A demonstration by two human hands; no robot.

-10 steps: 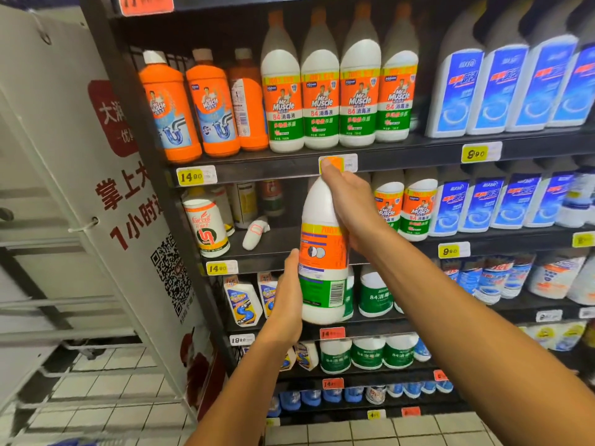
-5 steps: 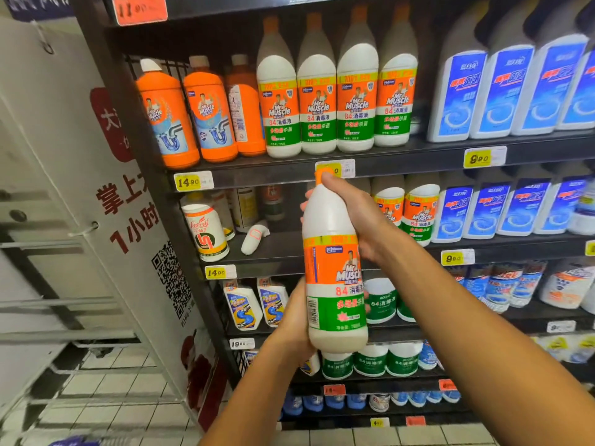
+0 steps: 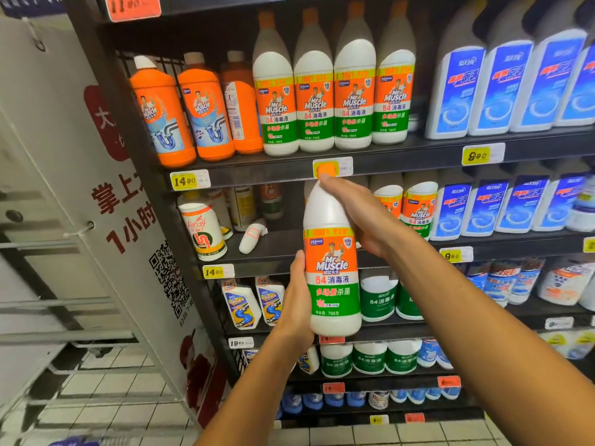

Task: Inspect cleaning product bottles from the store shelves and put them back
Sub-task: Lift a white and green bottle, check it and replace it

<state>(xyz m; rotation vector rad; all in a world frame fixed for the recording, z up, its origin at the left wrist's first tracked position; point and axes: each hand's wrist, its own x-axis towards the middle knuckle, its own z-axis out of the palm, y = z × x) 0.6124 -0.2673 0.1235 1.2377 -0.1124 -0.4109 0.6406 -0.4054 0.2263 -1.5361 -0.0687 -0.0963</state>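
Held upright at frame centre, clear of the shelving: one white plastic bottle (image 3: 331, 268), tall, round-shouldered, smooth and glossy, tapering to an orange cap. Wrap label in orange over green, printed "Mr Muscle 84", facing the camera.

Left hand (image 3: 297, 304) at 7 o'clock of the bottle, grip clamped on the lower body, thumb lying along the label's left edge; fingers hidden behind. Right hand (image 3: 360, 217) at 2 o'clock, grip clamped round the neck and shoulder, fingertips just below the cap.

At 12 o'clock, on the dark metal shelf (image 3: 402, 156): row of four matching white bottles (image 3: 331, 91), standing upright, sides touching. At 10 o'clock: orange drain-cleaner bottles (image 3: 180, 111), rounded, with white caps. At 2 o'clock: white angled-neck bottles with blue labels (image 3: 508, 88). At 9 o'clock, one shelf down: small white bottle (image 3: 252, 236) lying on its side. Yellow price tags (image 3: 190, 180) along shelf edges. Pale tiled floor (image 3: 106, 423) at 7 o'clock.
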